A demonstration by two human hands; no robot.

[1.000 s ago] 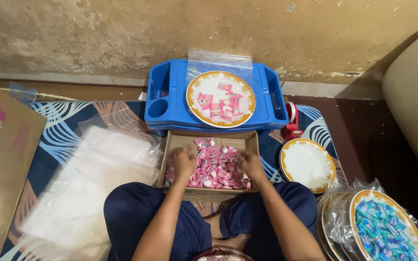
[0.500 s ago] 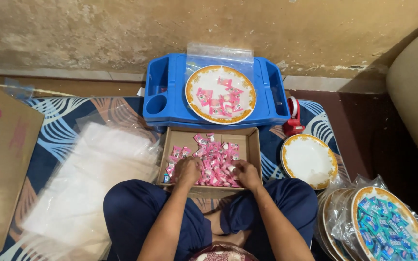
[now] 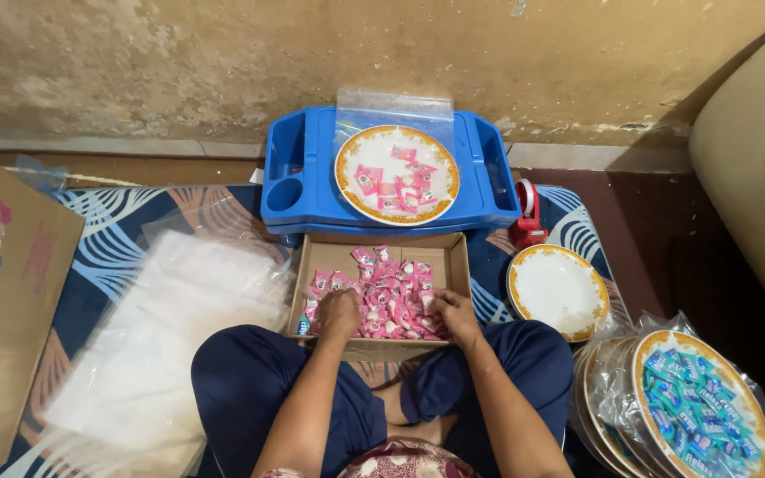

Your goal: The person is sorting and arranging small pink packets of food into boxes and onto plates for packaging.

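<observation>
Your left hand (image 3: 340, 312) has its fingers curled down into the pink wrapped candies (image 3: 391, 292), closed on a few of them as far as the view shows, while your right hand (image 3: 453, 314) rests on the same heap with its fingers bent together; whether they pinch a candy you cannot tell from here. Both hands sit at the near edge of the shallow cardboard box (image 3: 325, 257) that holds the candies, which lies just in front of your crossed legs. Beyond your fingertips stands a blue plastic tray (image 3: 298, 173) bearing a gold-rimmed plate (image 3: 347, 173) with a few pink candies on it. Out past your right hand lie a red tape dispenser (image 3: 527, 212), an empty gold-rimmed plate (image 3: 558, 290), and a wrapped plate of blue candies (image 3: 697, 407). Out past your left hand spreads a pile of clear plastic bags (image 3: 161, 345)
</observation>
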